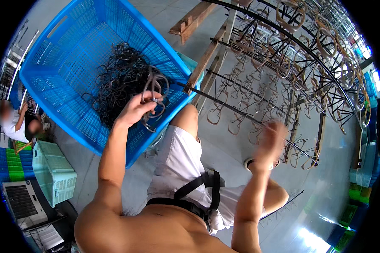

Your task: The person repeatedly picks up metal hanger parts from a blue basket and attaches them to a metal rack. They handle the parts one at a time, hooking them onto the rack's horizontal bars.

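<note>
My left hand [138,109] is closed on a few thin grey loop-shaped pieces [156,80], over the near right side of a large blue plastic basket [74,126]. Inside the basket lies a tangled heap of dark loop-shaped pieces [116,76]. To the right, my right hand [272,141] is smeared by motion, so its fingers do not show clearly. It is close to a long dark rod [236,110], from which several brownish loops [215,114] hang. Whether the hand touches the rod, I cannot tell.
A rack with wooden bars [207,63] and many hanging loops [291,17] fills the upper right. A pale green crate [52,173] stands at the left, with another person [17,122] beyond it. A thin spiked rod [283,204] lies low on the right.
</note>
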